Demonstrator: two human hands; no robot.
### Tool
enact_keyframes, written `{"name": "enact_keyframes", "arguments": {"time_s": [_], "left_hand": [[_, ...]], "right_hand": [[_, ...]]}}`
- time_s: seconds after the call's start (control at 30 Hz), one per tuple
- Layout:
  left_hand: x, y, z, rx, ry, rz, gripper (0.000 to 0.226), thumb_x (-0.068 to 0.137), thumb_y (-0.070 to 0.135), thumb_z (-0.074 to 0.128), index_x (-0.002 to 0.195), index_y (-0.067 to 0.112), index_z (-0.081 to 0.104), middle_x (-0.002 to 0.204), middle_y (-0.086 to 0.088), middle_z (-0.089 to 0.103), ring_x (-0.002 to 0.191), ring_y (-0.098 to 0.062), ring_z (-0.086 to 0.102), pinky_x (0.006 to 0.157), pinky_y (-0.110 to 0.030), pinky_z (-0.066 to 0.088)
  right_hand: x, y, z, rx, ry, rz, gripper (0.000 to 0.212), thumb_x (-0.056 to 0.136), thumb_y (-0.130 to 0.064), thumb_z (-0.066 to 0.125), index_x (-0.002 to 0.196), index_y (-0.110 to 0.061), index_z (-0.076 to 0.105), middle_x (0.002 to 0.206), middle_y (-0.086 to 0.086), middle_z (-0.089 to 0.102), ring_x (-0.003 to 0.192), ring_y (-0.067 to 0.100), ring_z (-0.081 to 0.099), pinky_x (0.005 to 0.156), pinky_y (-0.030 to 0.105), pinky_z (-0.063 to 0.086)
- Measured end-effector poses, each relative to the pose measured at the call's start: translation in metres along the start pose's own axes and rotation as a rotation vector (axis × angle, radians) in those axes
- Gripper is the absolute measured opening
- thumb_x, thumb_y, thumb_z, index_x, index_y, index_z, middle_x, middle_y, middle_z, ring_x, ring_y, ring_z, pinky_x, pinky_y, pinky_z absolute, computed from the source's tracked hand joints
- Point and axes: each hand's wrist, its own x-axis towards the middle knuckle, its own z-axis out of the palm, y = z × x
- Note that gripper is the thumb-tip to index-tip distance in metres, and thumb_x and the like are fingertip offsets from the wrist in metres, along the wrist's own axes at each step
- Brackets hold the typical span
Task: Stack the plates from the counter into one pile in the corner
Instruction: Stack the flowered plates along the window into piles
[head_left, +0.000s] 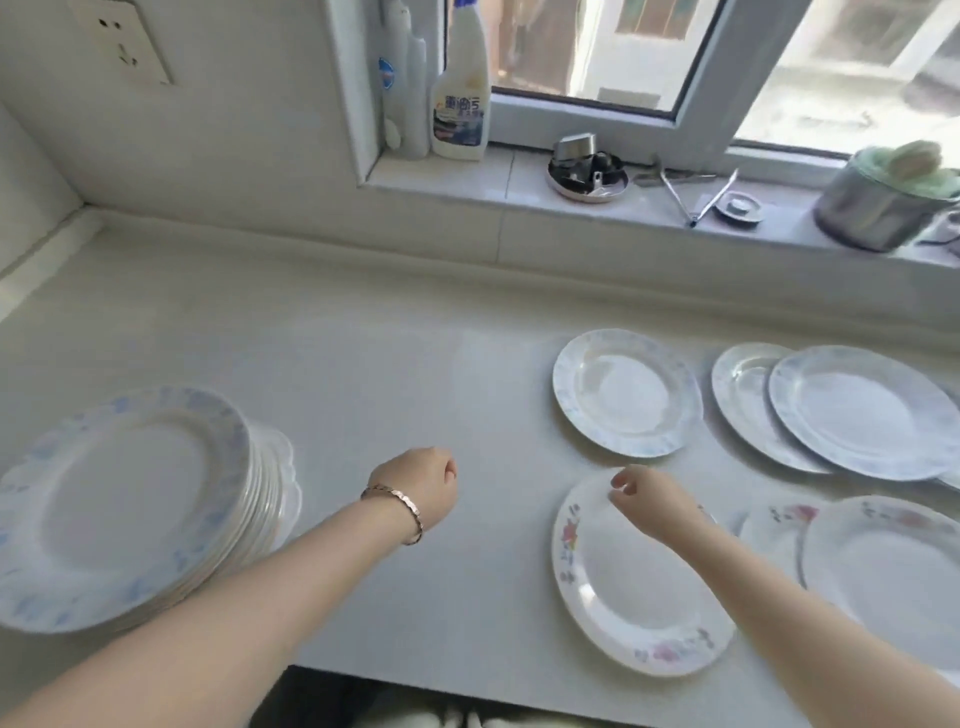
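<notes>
My right hand (652, 499) hovers with fingers loosely curled, empty, over the flowered plate (631, 582); a shallow rim pinch could drop it.

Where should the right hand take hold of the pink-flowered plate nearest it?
Probably at the far rim of the pink-flowered plate, where the right hand hovers. It lies flat on the counter, so only its raised edge offers purchase: thumb above, fingers sliding beneath.

Two bare forearms without sleeves, a rose-gold link bracelet (397, 506) on the left wrist.
</notes>
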Motion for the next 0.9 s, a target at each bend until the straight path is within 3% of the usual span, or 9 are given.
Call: {"name": "enact_keyframes", "arguments": {"time_s": [0.07, 0.13, 0.3, 0.43, 0.57, 0.67, 0.77, 0.9], "left_hand": [[0.012, 0.021, 0.016, -0.001, -0.037, -0.036, 0.028, 0.091, 0.016, 0.035, 0.101, 0.019, 0.061, 0.108, -0.001, 0.066, 0.082, -0.022, 0.051, 0.071, -0.025, 0.038], [0.023, 0.036, 0.030, -0.005, -0.050, -0.070, 0.022, 0.090, 0.015, 0.036, 0.091, 0.021, 0.057, 0.102, -0.003, 0.065, 0.082, -0.023, 0.053, 0.070, -0.025, 0.039], [0.034, 0.053, 0.051, -0.062, -0.058, -0.156, 0.018, 0.088, 0.014, 0.040, 0.083, 0.020, 0.056, 0.091, -0.003, 0.065, 0.080, -0.025, 0.057, 0.070, -0.029, 0.045], [0.032, 0.050, 0.053, -0.119, -0.018, -0.225, 0.019, 0.088, 0.013, 0.041, 0.082, 0.018, 0.058, 0.093, -0.007, 0.069, 0.088, -0.028, 0.064, 0.078, -0.031, 0.050], [0.024, 0.034, 0.048, -0.207, 0.037, -0.288, 0.022, 0.086, 0.010, 0.041, 0.080, 0.016, 0.062, 0.090, -0.009, 0.071, 0.089, -0.030, 0.068, 0.080, -0.036, 0.054], [0.015, 0.018, 0.040, -0.270, 0.079, -0.328, 0.027, 0.086, 0.010, 0.042, 0.067, 0.024, 0.054, 0.087, -0.007, 0.070, 0.088, -0.030, 0.068, 0.080, -0.037, 0.054], [0.001, -0.001, 0.029, -0.330, 0.129, -0.359, 0.026, 0.086, 0.010, 0.042, 0.067, 0.024, 0.054, 0.088, -0.009, 0.071, 0.087, -0.031, 0.068, 0.080, -0.037, 0.054], [-0.021, -0.037, 0.006, -0.394, 0.235, -0.392, 0.027, 0.086, 0.011, 0.043, 0.066, 0.025, 0.051, 0.089, -0.010, 0.071, 0.084, -0.031, 0.068, 0.079, -0.037, 0.054]], "right_hand": [[0.011, 0.041, -0.013, -0.032, 0.055, 0.035, 0.033, 0.091, -0.023, 0.049, 0.118, -0.009, 0.061, 0.122, 0.009, 0.058, 0.114, 0.026, 0.055, 0.092, 0.030, 0.042], [0.024, 0.074, -0.020, -0.078, 0.074, 0.072, 0.037, 0.091, -0.029, 0.050, 0.117, -0.004, 0.060, 0.124, 0.016, 0.055, 0.114, 0.031, 0.054, 0.095, 0.032, 0.041], [0.045, 0.104, -0.022, -0.127, -0.108, 0.095, 0.049, 0.091, -0.039, 0.050, 0.128, -0.007, 0.044, 0.128, 0.013, 0.052, 0.116, 0.030, 0.053, 0.092, 0.035, 0.043], [0.058, 0.102, -0.018, -0.079, -0.204, 0.064, 0.027, 0.089, -0.034, 0.052, 0.100, -0.010, 0.048, 0.108, 0.011, 0.058, 0.093, 0.025, 0.053, 0.074, 0.027, 0.038], [0.061, 0.095, -0.028, 0.032, -0.270, -0.023, 0.020, 0.085, -0.031, 0.058, 0.084, -0.013, 0.049, 0.081, -0.001, 0.051, 0.078, 0.018, 0.050, 0.056, 0.022, 0.035], [0.054, 0.080, -0.046, 0.124, -0.298, -0.145, 0.015, 0.083, -0.026, 0.064, 0.078, -0.017, 0.053, 0.073, -0.004, 0.052, 0.067, 0.012, 0.049, 0.056, 0.020, 0.036], [0.044, 0.053, -0.061, 0.178, -0.270, -0.240, 0.021, 0.080, -0.021, 0.067, 0.065, -0.019, 0.052, 0.062, -0.004, 0.051, 0.056, 0.012, 0.045, 0.053, 0.022, 0.033], [0.026, 0.006, -0.067, 0.386, -0.210, -0.278, 0.017, 0.082, -0.017, 0.066, 0.068, -0.013, 0.058, 0.067, 0.006, 0.062, 0.058, 0.019, 0.053, 0.056, 0.026, 0.039]]}}
